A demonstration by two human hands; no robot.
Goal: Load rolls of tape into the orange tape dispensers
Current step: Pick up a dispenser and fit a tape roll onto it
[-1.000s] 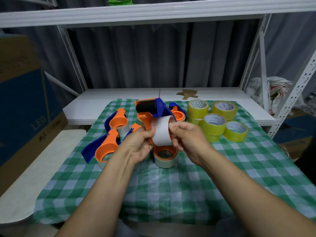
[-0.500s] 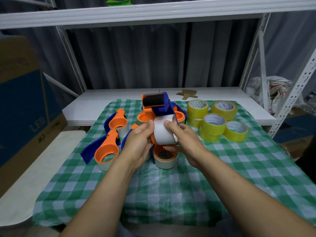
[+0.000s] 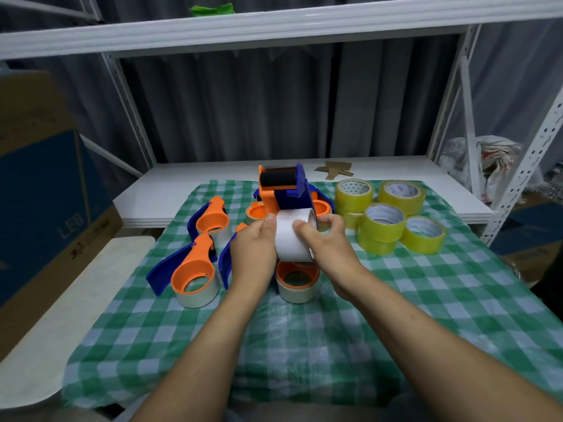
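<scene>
Orange tape dispenser point(image 3: 278, 193), with blue side plates and a black roller at its top, is held upright in the air above the middle of the surface, and a white tape roll point(image 3: 292, 236) sits against its lower part. Both hands grip that roll. The left hand point(image 3: 254, 254) curls round its left side with the thumb on its edge, while the right hand point(image 3: 327, 245) wraps its right side with a finger across the white face. Whether the roll is fully seated on the hub cannot be told, since the hands cover the joint. Directly below them a loaded dispenser point(image 3: 297, 278) lies flat on the green-and-white checked cloth point(image 3: 304, 345) that covers the surface. Two more loaded dispensers point(image 3: 193, 269) lie to the left, their blue handles pointing outward, and further orange hubs point(image 3: 321, 207) show just behind the held one. To the right stand yellow tape rolls point(image 3: 382, 223), some stacked in twos and touching each other. Behind the cloth runs a white shelf board point(image 3: 182, 190) with a cardboard scrap point(image 3: 335, 171) on it. A large cardboard box point(image 3: 39, 193) stands at the far left, and a cloth bundle point(image 3: 487, 156) sits at the far right.
</scene>
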